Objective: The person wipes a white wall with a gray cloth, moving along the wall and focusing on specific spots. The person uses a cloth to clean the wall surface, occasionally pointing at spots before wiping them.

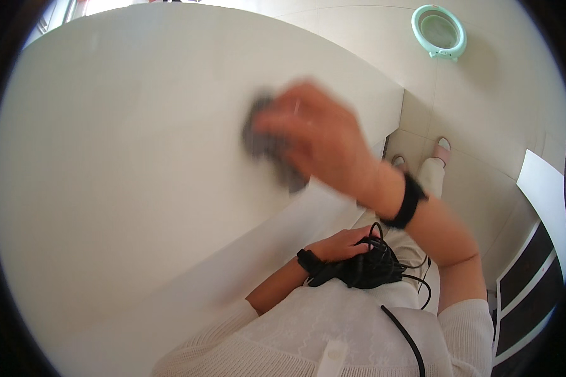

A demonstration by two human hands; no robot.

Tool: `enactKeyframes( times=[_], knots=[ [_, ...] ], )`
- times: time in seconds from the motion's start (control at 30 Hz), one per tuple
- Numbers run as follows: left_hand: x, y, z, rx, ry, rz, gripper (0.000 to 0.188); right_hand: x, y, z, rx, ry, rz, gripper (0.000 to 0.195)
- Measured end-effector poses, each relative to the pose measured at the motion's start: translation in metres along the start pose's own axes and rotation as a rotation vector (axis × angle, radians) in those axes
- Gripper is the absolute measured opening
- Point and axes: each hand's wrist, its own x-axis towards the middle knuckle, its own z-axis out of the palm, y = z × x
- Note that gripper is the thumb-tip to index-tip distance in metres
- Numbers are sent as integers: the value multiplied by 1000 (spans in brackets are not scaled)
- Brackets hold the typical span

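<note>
My right hand [320, 136] is raised over a broad off-white tabletop [122, 155], blurred by motion. Its fingers close on a dark grey cloth [259, 127], whose lower end hangs towards the near edge of the top. Whether the cloth touches the surface is hard to tell. Down at my waist, my left hand [342, 245] lies against a black pouch [372, 266] with looped black cables [376, 233]. Its fingertips are partly hidden behind the cables, so a grip on them cannot be made out. Both wrists wear black straps.
A mint-green round basin [460, 35] stands on the tiled floor [481, 118] at the upper right. To my right is a cabinet with dark panels [523, 278] and a white top [542, 188]. My feet [442, 150] are beside the table. A black cable [405, 334] crosses my front.
</note>
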Motion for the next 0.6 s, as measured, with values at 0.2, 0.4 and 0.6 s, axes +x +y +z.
enactKeyframes(
  times=[0.2, 0.4, 0.6],
  knots=[
    [0, -8, 1, -24, 1, -11, 33, 6, 6, 2, -155, 29, 0, 41],
    [-1, -5, 2, -52, -36, -86, 33, 34, 22, -2, -212, 126, -98, 36],
    [2, -15, 5, 4, 56, 59, 35, -21, -17, 17, -79, 0, -80, 28]
  ],
)
